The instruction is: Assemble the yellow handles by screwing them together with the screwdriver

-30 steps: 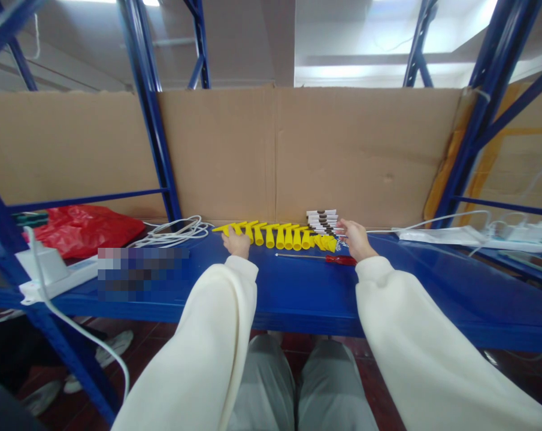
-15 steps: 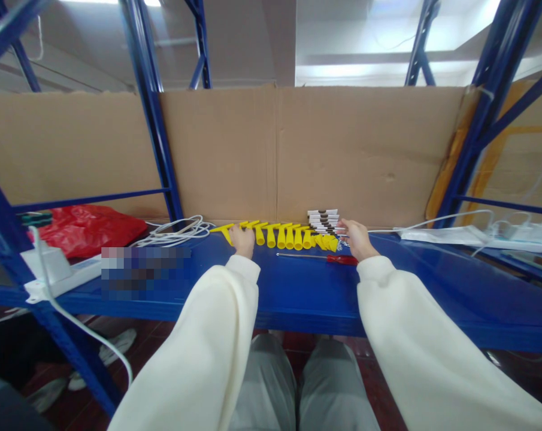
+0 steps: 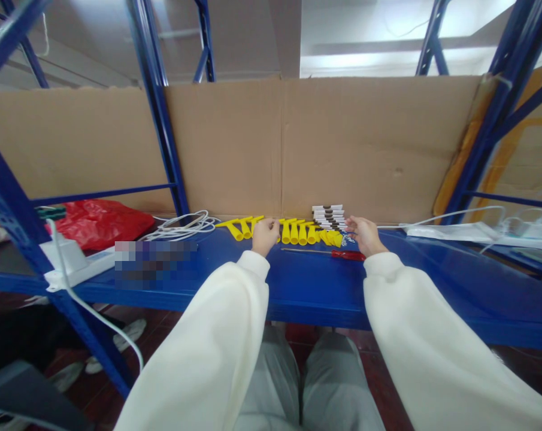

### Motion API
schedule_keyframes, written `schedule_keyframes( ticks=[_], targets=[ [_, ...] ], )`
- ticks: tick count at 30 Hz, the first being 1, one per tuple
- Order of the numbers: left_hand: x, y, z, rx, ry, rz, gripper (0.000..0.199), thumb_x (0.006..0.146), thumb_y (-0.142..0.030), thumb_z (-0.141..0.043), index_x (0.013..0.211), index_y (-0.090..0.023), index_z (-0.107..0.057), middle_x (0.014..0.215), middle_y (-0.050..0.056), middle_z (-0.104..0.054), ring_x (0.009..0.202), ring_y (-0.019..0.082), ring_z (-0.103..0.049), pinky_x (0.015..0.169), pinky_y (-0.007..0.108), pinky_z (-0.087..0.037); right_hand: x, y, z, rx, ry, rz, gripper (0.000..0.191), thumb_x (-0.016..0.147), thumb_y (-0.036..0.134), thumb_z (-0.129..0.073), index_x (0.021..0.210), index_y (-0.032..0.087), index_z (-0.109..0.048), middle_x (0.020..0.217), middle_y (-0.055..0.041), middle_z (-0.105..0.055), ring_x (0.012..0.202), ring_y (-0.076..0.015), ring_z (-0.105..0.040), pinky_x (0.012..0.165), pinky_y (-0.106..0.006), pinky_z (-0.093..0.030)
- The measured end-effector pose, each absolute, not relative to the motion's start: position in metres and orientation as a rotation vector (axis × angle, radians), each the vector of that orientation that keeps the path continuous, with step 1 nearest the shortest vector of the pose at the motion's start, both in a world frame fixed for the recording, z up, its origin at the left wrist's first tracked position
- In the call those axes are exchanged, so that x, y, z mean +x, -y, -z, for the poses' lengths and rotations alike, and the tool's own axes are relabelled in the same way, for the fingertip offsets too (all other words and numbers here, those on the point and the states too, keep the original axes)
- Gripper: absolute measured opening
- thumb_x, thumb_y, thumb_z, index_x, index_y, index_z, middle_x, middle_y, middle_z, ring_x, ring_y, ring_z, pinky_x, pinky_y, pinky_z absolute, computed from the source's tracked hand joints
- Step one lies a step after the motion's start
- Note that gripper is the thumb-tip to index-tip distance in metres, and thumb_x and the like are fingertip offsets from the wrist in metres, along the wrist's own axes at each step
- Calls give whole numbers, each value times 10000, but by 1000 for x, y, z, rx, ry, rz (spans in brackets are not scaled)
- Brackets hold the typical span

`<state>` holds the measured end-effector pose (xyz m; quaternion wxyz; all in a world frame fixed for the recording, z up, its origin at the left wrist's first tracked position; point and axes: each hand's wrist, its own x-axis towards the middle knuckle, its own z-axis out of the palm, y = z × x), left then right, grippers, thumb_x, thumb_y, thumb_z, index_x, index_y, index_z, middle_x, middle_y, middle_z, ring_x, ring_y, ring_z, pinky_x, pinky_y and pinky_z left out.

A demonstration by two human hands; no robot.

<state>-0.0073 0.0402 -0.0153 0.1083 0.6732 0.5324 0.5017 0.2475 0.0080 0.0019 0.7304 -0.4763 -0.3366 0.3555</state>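
Yellow plastic T-shaped handles [image 3: 302,233] lie in a row along the back of the blue shelf. My left hand [image 3: 265,237] is over the middle of that row, fingers curled in, covering part of it; what they grip is hidden. Smaller flat yellow pieces [image 3: 331,238] lie at the row's right end. Behind them is a stack of small white-and-black pieces [image 3: 328,214]. Close to its right side, my right hand [image 3: 365,235] has its thumb and fingers drawn together, and anything between them is too small to name. A screwdriver with a red handle [image 3: 346,255] lies just in front.
Cardboard [image 3: 365,137] stands behind the blue shelf [image 3: 311,287], between blue posts. To the left are a red plastic bag [image 3: 102,222], a coiled white cable [image 3: 183,225] and a white power strip [image 3: 84,266]. White packaging and cables [image 3: 459,231] lie at the right.
My left hand has shifted right along the row, from its left end to the middle, uncovering handles at the left. My right hand stays by the stack. The view has tilted slightly.
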Motion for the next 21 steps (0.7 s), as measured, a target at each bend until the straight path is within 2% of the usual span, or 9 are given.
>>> schedule_keyframes(
  ticks=[4,6,8,10,12,14,16,18,21],
  targets=[
    [-6,-38,14,2025,-1639,-1401,351,935,-279,-420,833,-139,-725,631,62,-701,582,183,-663,604,262,-492,248,-8,-3,-1066,735,-783,189,746,103,-614,578,174,-565,543,29,-593,455,-64,-526,385,-155,-361],
    [-5,-36,10,2007,-1764,-1399,353,940,-274,-414,899,-138,-738,780,107,-749,760,221,-712,723,301,-531,249,-8,-2,-1062,743,-784,183,742,100,-614,582,175,-567,547,27,-596,454,-62,-527,386,-151,-367],
    [-7,-34,5,1930,-1950,-1431,353,941,-268,-415,1022,-141,-735,1007,150,-756,996,268,-698,900,390,-521,250,-10,0,-1054,762,-784,167,733,101,-619,592,177,-572,552,25,-602,454,-63,-527,387,-147,-371],
    [-14,-33,0,1818,-2165,-1460,395,936,-270,-424,1212,-142,-676,1264,181,-674,1226,318,-593,1065,529,-410,251,-11,1,-1047,781,-780,147,719,108,-629,602,180,-577,560,22,-612,452,-65,-525,386,-145,-373],
    [-27,-33,-2,1728,-2370,-1429,512,924,-278,-435,1399,-117,-540,1485,209,-492,1411,358,-402,1145,641,-241,251,-12,2,-1046,791,-777,134,708,117,-639,608,183,-578,568,18,-620,449,-67,-524,382,-146,-373],
    [-47,-33,-1,1729,-2503,-1326,599,928,-281,-407,1503,-114,-412,1619,188,-276,1501,363,-218,1162,684,-109,251,-12,2,-1051,793,-773,132,702,119,-646,609,183,-577,573,17,-624,449,-67,-523,382,-145,-375],
    [-70,-31,1,1785,-2587,-1177,618,939,-293,-377,1538,-141,-359,1663,133,-157,1533,346,-85,1166,685,-25,250,-11,2,-1060,783,-767,138,708,113,-641,605,181,-578,573,20,-623,448,-64,-523,384,-143,-375],
    [-90,-30,4,1717,-2648,-1071,628,945,-305,-359,1555,-158,-327,1672,117,-112,1536,354,-17,1149,709,-30,249,-10,2,-1068,765,-758,150,723,105,-626,601,179,-578,568,23,-620,443,-61,-519,385,-144,-372],
    [-108,-28,8,1548,-2647,-1107,659,922,-335,-398,1563,-207,-316,1670,122,-118,1525,405,-20,1093,775,-132,250,-10,2,-1075,754,-746,158,720,92,-624,595,177,-579,568,23,-623,439,-61,-520,386,-149,-370]
  ],
)
